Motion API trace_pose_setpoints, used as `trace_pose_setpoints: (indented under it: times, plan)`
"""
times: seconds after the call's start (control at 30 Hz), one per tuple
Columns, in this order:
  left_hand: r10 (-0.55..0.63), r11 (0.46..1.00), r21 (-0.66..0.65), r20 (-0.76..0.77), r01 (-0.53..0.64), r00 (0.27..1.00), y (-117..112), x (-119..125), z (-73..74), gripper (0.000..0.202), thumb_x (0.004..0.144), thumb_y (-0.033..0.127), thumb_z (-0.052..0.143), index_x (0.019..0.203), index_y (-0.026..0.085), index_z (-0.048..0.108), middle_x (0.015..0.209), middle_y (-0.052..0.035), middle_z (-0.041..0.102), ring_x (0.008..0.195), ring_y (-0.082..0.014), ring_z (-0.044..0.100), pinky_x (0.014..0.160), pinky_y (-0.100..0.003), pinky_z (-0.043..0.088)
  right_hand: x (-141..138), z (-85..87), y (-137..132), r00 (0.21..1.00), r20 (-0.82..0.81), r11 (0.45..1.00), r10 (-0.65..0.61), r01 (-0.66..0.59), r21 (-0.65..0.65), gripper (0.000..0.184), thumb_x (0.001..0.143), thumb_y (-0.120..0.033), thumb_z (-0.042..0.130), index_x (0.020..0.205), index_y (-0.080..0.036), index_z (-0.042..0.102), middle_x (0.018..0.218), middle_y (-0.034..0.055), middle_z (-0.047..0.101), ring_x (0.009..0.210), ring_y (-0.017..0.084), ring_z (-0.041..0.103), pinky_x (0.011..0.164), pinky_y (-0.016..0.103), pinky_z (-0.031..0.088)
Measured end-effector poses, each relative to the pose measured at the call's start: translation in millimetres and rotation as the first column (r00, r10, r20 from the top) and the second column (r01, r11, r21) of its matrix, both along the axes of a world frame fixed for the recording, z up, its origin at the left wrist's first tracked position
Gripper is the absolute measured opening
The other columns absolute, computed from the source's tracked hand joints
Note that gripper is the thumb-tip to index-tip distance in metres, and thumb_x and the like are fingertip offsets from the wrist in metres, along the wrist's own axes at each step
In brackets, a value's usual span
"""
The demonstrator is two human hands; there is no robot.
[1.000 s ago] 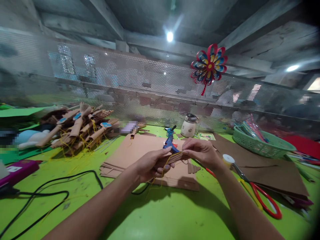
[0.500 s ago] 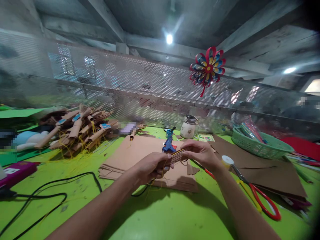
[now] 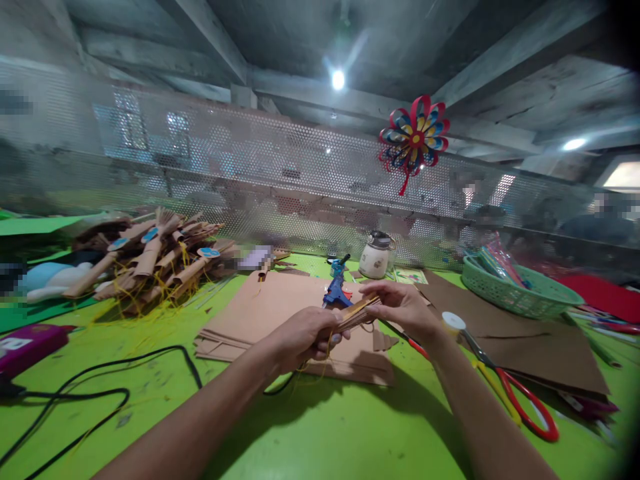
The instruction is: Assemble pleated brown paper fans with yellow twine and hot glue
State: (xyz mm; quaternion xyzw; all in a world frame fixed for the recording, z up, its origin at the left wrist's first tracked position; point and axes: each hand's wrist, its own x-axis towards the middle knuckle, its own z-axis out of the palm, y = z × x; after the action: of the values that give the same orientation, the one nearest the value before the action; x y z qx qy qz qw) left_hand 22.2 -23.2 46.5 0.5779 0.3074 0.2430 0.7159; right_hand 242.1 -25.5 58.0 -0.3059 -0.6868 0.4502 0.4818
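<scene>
Between my hands is a small bundle of folded brown paper [image 3: 357,316], its edges fanned in thin layers. My left hand [image 3: 313,337] is closed around its left end, and a yellow thread hangs below the fingers. The fingers and thumb of my right hand [image 3: 403,308] pinch the right end. Just behind the bundle stands a blue glue gun [image 3: 337,287]. Under my hands lie stacked sheets of brown paper [image 3: 280,300] on the green table [image 3: 310,433]. Scissors with dark blades [image 3: 400,332] lie partly hidden behind my right hand.
At left is a pile of rolled brown paper pieces [image 3: 155,260] with yellow threads. A black cable [image 3: 125,357] runs from a purple power strip [image 3: 35,350]. To the right lie red-handled scissors [image 3: 530,403], a white spool [image 3: 454,323] and a green basket [image 3: 520,293]. A white jar [image 3: 376,257] stands behind.
The paper bundle has turned slightly, so more of its flat upper face shows between my hands. Both hands keep their hold, almost in the same place.
</scene>
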Motion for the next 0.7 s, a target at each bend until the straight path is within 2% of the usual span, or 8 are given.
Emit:
trace_pose_setpoints:
  times: [0.13,0.3,0.47,0.7]
  plan:
    - [-0.015,1.0,0.023,-0.004,0.015,1.0,0,0,-0.9,0.027,0.079,0.038,0.051,0.077,0.012,0.058,0.055,0.0065,0.033,0.047,-0.0057,0.019,0.047,-0.025,0.01,3,2.3,-1,0.999,0.024,0.999,-0.025,0.026,-0.019,0.029,0.068,-0.024,0.076,0.096,-0.02,0.07,0.085,0.0038,0.068,0.073,0.014,0.064,0.068,0.03,0.056]
    - [-0.025,0.991,0.13,-0.046,0.031,0.999,-1,0,-0.8,0.027,0.082,0.039,0.048,0.08,0.013,0.058,0.058,0.0052,0.037,0.048,-0.0065,0.024,0.046,-0.022,0.016,7,2.0,-1,0.999,0.04,1.0,-0.019,0.02,-0.017,0.035,0.07,-0.023,0.076,0.103,-0.02,0.068,0.087,0.0043,0.068,0.078,0.015,0.063,0.07,0.029,0.054]
    - [-0.024,0.974,0.223,-0.069,0.039,0.997,-4,1,1.4,0.024,0.086,0.032,0.041,0.077,0.014,0.055,0.057,0.0054,0.037,0.046,-0.0063,0.024,0.044,-0.021,0.02,12,1.9,-3,0.996,0.09,1.0,0.0,-0.002,0.022,0.019,0.073,-0.023,0.073,0.091,-0.019,0.07,0.084,0.0041,0.066,0.074,0.016,0.063,0.067,0.031,0.054]
    - [-0.01,0.91,0.405,-0.192,0.088,0.981,-7,3,2.3,0.034,0.088,0.04,0.037,0.081,0.013,0.056,0.061,0.0029,0.041,0.047,-0.0074,0.034,0.044,-0.02,0.027,16,-2.5,-12,0.999,0.05,1.0,0.01,-0.011,0.022,0.02,0.073,-0.02,0.074,0.092,-0.021,0.07,0.084,0.0034,0.067,0.079,0.016,0.065,0.074,0.032,0.055]
